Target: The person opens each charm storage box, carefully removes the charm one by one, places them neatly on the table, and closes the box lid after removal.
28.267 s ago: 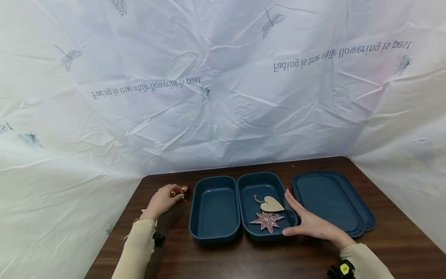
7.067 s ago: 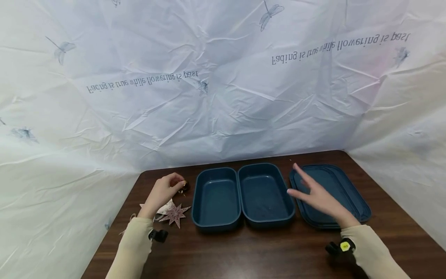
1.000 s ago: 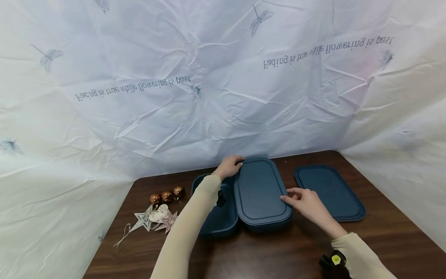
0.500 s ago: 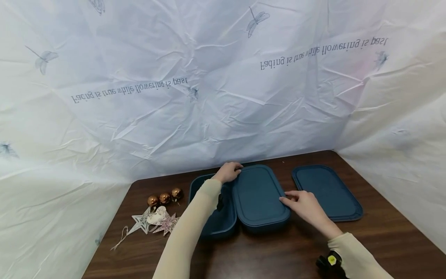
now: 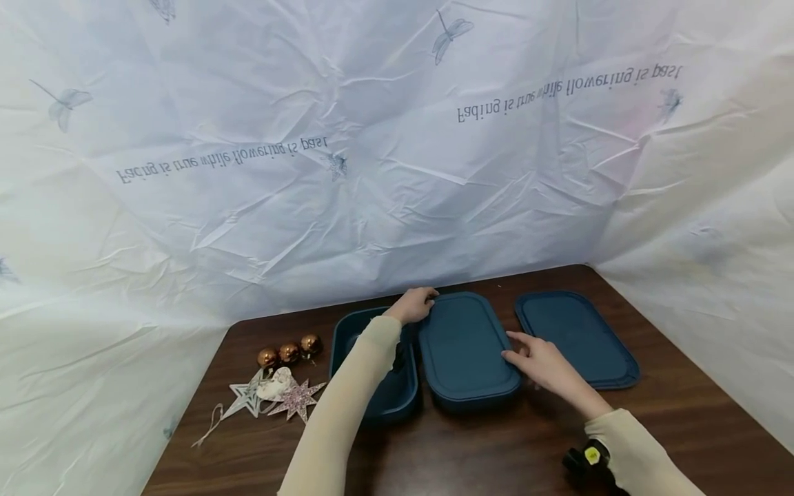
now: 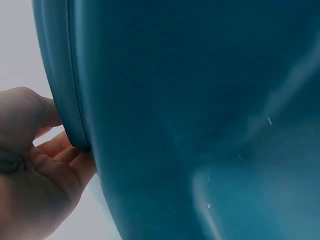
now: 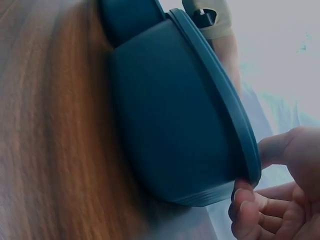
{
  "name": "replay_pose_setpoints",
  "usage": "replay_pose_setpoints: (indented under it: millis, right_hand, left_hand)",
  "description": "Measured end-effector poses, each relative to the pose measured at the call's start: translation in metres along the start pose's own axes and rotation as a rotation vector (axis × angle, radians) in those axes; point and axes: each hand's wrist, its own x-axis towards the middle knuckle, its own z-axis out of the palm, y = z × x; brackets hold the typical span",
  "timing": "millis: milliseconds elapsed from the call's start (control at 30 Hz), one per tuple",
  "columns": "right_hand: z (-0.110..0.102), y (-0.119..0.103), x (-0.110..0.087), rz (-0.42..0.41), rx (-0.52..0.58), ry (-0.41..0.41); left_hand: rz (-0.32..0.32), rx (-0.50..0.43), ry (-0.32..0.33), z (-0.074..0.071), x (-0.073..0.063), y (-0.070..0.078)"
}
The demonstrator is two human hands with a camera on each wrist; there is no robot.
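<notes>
A dark blue lid (image 5: 468, 344) lies over the right-hand blue box (image 5: 473, 403), covering its inside. At the lid's far left corner, my left hand (image 5: 414, 306) pinches the edge; its thumb and fingertips (image 6: 82, 162) meet around the rim in the left wrist view. On the opposite long side my right hand (image 5: 546, 365) grips the rim, thumb on top and fingers (image 7: 245, 212) curled beneath it in the right wrist view. Beside it stands an uncovered blue box (image 5: 389, 396), partly hidden under my left forearm.
A second blue lid (image 5: 577, 337) lies flat at the right. On the left are several ornaments: copper baubles (image 5: 289, 353), a silver star (image 5: 247, 394), a whitish heart (image 5: 276, 384) and a pink glittery star (image 5: 298, 399). A white sheet (image 5: 372, 227) rises behind the table.
One lid has left the right-hand pair and come down onto the right box. The heart and pink star, earlier in that box, went to the table; the baubles now stand in a row.
</notes>
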Motion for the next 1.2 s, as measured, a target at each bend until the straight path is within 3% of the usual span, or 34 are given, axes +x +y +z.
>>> replay_pose_setpoints:
  millis: [200, 400, 600, 733, 900, 1200]
  right_hand:
    - [-0.011, 0.002, -0.004, 0.007, -0.004, -0.011]
    - [-0.014, 0.001, -0.006, 0.004, -0.021, -0.012]
    - [-0.018, 0.004, -0.006, -0.012, -0.045, -0.025]
    - [-0.021, 0.009, -0.003, -0.075, -0.144, -0.017]
    - [-0.021, 0.011, 0.002, -0.158, -0.224, 0.030]
    - [-0.008, 0.015, 0.009, -0.190, -0.195, 0.016]
  left_hand:
    - [0.016, 0.014, -0.037, 0.007, 0.003, 0.011]
    - [0.051, 0.071, -0.060, 0.007, -0.009, 0.015]
    - [0.041, 0.188, -0.165, -0.002, -0.035, 0.020]
    - [0.072, 0.215, -0.235, -0.007, -0.061, 0.023]
    - [0.112, 0.240, -0.267, -0.004, -0.088, 0.025]
    - [0.109, 0.215, -0.264, 0.005, -0.102, 0.026]
